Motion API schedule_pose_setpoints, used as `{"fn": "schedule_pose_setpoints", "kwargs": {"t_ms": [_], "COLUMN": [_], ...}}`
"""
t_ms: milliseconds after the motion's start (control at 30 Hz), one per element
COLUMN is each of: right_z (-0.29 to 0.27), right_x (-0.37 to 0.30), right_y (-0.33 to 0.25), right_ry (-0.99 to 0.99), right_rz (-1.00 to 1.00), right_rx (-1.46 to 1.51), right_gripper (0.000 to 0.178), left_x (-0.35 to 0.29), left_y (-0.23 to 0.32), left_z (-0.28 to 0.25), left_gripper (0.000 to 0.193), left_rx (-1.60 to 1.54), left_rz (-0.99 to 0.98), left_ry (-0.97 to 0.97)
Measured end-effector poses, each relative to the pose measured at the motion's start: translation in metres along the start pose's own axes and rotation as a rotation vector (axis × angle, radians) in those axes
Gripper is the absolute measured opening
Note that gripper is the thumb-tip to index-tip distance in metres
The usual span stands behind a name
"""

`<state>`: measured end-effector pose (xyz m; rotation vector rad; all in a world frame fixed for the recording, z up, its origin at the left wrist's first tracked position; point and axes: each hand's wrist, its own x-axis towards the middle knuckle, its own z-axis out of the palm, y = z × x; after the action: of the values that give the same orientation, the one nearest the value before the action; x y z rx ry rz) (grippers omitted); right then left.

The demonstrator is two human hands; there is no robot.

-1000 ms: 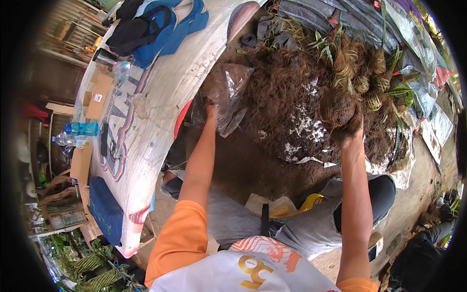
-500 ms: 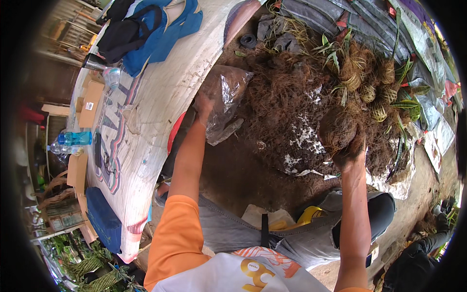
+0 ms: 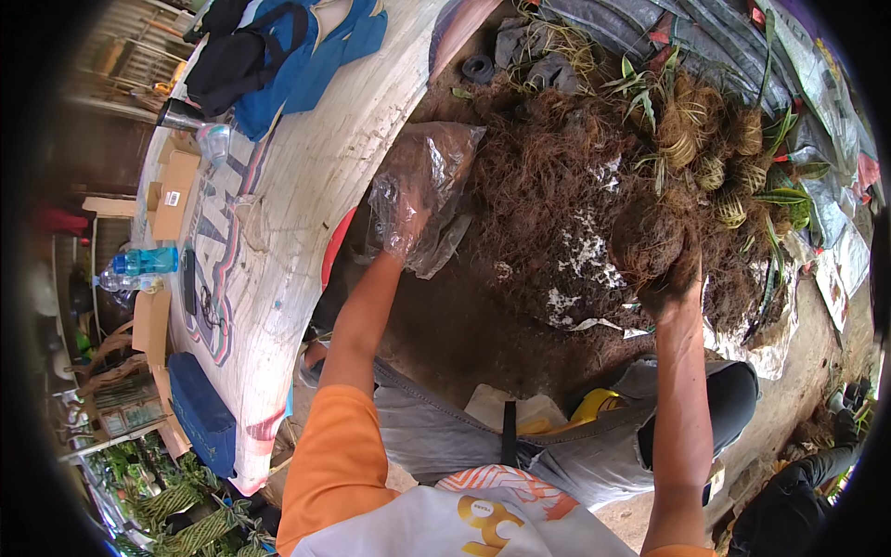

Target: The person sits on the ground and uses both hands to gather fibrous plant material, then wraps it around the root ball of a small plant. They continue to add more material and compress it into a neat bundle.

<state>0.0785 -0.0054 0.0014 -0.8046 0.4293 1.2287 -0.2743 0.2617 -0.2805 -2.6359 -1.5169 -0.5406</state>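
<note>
My left hand (image 3: 411, 206) is inside a clear plastic bag (image 3: 455, 223), which wraps loosely around it past the wrist. Crinkled, shiny film blurs the fingers, so their pose is unclear. At the right, my right hand (image 3: 676, 295) cups a round ball of brown coir fibre (image 3: 647, 243) from below, its fingers mostly hidden by the ball. Between the hands spreads a heap of loose brown fibre (image 3: 548, 186) with white patches showing through. Several fibre balls bound with yellowish string (image 3: 685, 139) sit beyond my right hand, with green leaves sticking out.
To the left, a white printed board (image 3: 306, 176) carries blue and black bags (image 3: 302, 70), a cardboard box (image 3: 173, 200), a blue bottle (image 3: 144, 261) and a dark blue case (image 3: 201, 413). Grey sheeting (image 3: 603, 23) lies at the back. Another person's dark-clothed leg (image 3: 789, 497) is at lower right.
My left hand has gone from gripping the outside of the plastic bag to being inside it. The right hand keeps its hold on the fibre ball almost unmoved.
</note>
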Motion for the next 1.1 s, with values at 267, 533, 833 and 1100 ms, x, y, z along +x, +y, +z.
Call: {"fn": "schedule_pose_setpoints", "kwargs": {"t_ms": [267, 533, 833, 1100], "right_z": [-0.009, -0.006, -0.010, 0.012], "right_x": [0.007, 0.006, 0.008, -0.025], "right_y": [-0.001, -0.006, -0.011, -0.012], "right_ry": [0.005, -0.012, -0.066, -0.060], "right_rz": [-0.013, -0.009, 0.014, -0.048], "right_rx": [-0.036, 0.051, 0.088, 0.065], "right_gripper": [0.043, 0.039, 0.042, 0.040], "left_x": [0.054, -0.020, -0.080, -0.065], "left_y": [0.011, -0.038, -0.048, 0.063], "left_z": [0.002, 0.054, -0.013, -0.189], "left_gripper": [0.049, 0.039, 0.048, 0.054], "left_rx": [-0.326, 0.140, -1.319, -1.553], "left_rz": [-0.317, 0.114, -0.856, -1.022], "left_ry": [-0.215, 0.047, -0.031, 0.129]}}
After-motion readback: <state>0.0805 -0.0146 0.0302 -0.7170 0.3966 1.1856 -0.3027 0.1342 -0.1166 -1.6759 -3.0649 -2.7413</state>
